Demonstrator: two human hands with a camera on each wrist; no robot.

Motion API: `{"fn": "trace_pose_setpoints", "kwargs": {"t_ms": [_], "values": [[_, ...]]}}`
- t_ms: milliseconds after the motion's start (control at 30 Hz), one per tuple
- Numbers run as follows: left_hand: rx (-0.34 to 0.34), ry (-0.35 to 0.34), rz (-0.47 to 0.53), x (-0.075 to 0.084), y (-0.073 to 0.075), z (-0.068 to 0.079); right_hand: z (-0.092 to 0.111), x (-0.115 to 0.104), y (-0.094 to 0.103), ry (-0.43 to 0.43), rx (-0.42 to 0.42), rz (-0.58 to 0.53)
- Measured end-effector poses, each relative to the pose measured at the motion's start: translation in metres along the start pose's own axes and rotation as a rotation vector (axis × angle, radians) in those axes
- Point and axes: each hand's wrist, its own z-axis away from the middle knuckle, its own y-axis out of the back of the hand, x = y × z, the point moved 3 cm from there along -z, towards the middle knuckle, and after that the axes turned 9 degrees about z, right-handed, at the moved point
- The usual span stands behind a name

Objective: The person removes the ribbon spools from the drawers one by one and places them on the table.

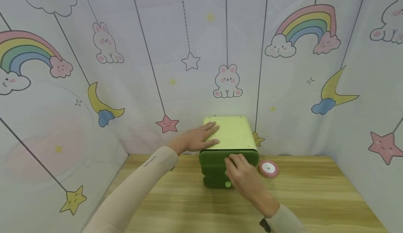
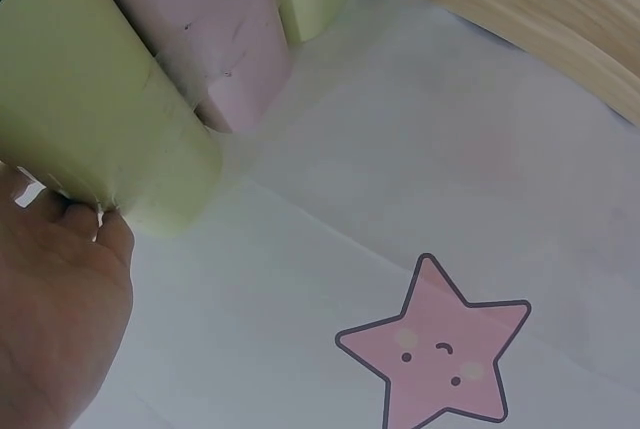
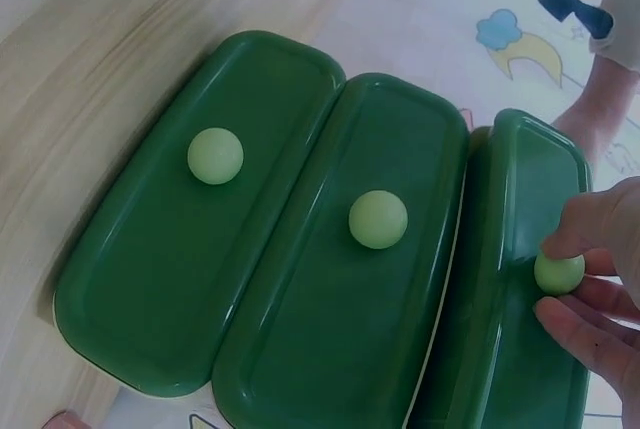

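Observation:
A small three-drawer cabinet (image 1: 234, 131) with a pale yellow-green top and dark green drawer fronts stands on the table. My left hand (image 1: 198, 138) lies on its top with fingers spread. At the front, my right hand (image 1: 244, 177) pinches the round light-green knob (image 3: 558, 274) of the top drawer (image 3: 545, 179) between thumb and fingers. That drawer stands a little out from the body in the right wrist view. Below it, the middle drawer (image 3: 330, 279) and the bottom drawer (image 3: 170, 269) sit pushed in. The left wrist view shows the cabinet's pink side panel (image 2: 225, 49) between yellow-green ones.
Just right of the cabinet, a roll of pink ribbon (image 1: 268, 166) lies flat on the wood-grain table (image 1: 176, 205). Behind and on both sides hangs a pale cloth backdrop (image 1: 195, 96) printed with rabbits, stars, moons and rainbows.

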Motion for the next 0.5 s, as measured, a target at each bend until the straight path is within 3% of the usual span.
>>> {"fn": "trace_pose_setpoints", "kwargs": {"t_ms": [500], "values": [[0.011,-0.012,0.029,0.0001,-0.0001,-0.0001,-0.0047,0.0051,-0.0084,-0.017,-0.005,0.047]]}}
